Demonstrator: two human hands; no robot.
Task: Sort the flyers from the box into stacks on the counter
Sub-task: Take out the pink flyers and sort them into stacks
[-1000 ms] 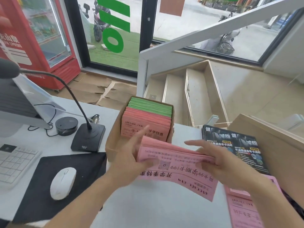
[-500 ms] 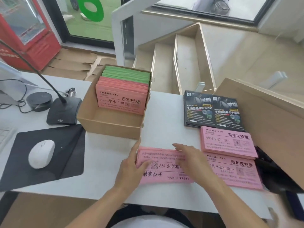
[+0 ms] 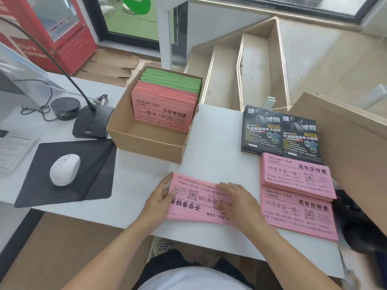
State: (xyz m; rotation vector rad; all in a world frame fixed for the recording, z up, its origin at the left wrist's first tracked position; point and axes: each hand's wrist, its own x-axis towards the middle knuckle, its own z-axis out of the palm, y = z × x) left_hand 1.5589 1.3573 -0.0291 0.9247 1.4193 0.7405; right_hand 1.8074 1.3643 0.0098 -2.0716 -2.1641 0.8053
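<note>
Head view, read from left to right. At the far left I see a keyboard edge (image 3: 14, 147), then a white mouse (image 3: 65, 169) on a black mouse pad (image 3: 83, 185), with a gooseneck microphone base (image 3: 92, 124) and a small round black puck (image 3: 65, 107) behind them. Next stands the open cardboard box (image 3: 146, 143) on the white desk (image 3: 217, 143); inside it, red flyers (image 3: 165, 109) stand upright at the front and green flyers (image 3: 173, 80) behind them. Nearer me, a pink stack (image 3: 194, 197) lies flat on the desk, its print upside down to my view. My left hand (image 3: 161, 199) rests with straight fingers against the stack's left edge, thumb on top, gripping nothing. My right hand (image 3: 240, 204) lies flat and relaxed on the stack's right part. Just beside it, further right, two more pink stacks lie one behind the other: the near one (image 3: 299, 214) and the far one (image 3: 295, 174), which overlaps it. Behind those sits a stack of dark flyers (image 3: 280, 130). At the far right I see a brown cardboard panel (image 3: 351, 143).
</note>
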